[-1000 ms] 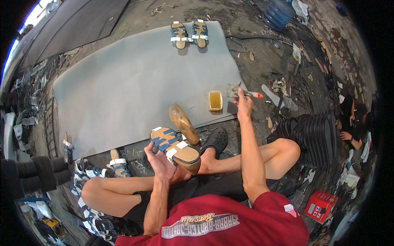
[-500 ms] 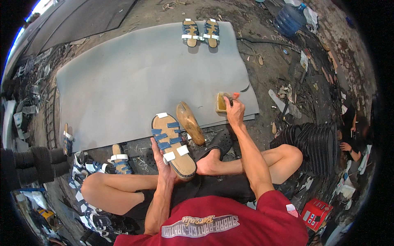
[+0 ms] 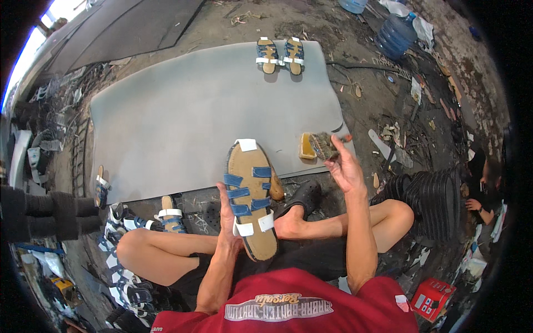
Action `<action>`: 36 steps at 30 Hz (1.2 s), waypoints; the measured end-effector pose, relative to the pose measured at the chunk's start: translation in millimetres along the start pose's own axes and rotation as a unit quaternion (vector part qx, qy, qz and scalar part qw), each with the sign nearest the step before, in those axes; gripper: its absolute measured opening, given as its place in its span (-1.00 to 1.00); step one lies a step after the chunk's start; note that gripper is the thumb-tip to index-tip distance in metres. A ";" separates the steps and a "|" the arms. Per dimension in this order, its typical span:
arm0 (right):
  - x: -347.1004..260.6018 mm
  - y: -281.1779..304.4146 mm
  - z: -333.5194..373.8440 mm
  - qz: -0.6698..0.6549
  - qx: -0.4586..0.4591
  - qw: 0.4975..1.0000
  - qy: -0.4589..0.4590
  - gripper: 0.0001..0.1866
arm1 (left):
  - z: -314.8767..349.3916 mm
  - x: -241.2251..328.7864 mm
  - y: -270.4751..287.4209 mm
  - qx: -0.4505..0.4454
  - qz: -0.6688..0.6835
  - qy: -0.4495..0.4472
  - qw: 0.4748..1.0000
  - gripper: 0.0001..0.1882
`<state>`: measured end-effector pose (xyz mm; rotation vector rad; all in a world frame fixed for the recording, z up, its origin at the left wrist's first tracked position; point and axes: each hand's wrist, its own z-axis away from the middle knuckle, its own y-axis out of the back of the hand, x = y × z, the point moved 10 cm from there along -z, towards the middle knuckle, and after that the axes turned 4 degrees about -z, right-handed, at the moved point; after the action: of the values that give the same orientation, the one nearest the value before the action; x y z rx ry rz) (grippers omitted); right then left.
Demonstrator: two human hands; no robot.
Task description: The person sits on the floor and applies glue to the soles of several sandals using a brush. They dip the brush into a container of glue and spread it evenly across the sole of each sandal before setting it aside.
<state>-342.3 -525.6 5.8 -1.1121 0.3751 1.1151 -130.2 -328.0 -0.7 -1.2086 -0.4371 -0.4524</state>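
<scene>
In my left hand (image 3: pixel 226 219) is an unfinished sandal (image 3: pixel 251 188), its tan side facing up. Folded blue strap ends and white tabs lie along its edges, with one white tab at the toe. My right hand (image 3: pixel 347 169) grips a dark, clotted brush (image 3: pixel 322 145) with an orange tip, held just beside a small tub (image 3: pixel 305 149) of yellowish stuff. A brown shoe last (image 3: pixel 276 186) lies partly hidden behind the sandal.
A pair of sandals (image 3: pixel 280 58) stands at the far edge of the grey sheet (image 3: pixel 183 122). More sandals (image 3: pixel 171 213) are heaped at my left. Stacked black soles (image 3: pixel 425 202) stand by my right knee, and a blue water bottle (image 3: pixel 395 36) sits far right.
The brush has come up out of the tub, and my right hand has moved right and nearer. My left hand has turned the sandal more upright, now covering most of the shoe last.
</scene>
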 end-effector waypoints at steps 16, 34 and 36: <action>-55.0 -181.4 153.6 0.427 -0.149 0.728 0.515 -0.75 | 31.0 37.1 -39.1 -0.022 -0.223 -0.143 0.964 -0.06; -55.2 -192.3 174.4 0.354 -0.116 0.793 0.482 -0.67 | 35.2 55.4 -32.6 0.003 -0.164 -0.173 0.971 -0.18; -50.4 -199.3 169.1 0.376 -0.116 0.774 0.496 -0.71 | 36.6 48.6 -28.8 0.016 -0.139 -0.144 0.980 -0.28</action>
<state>-239.2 -409.2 221.9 -1.8092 1.6756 1.1656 -108.7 -306.3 59.2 -1.1907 -0.8653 -0.5081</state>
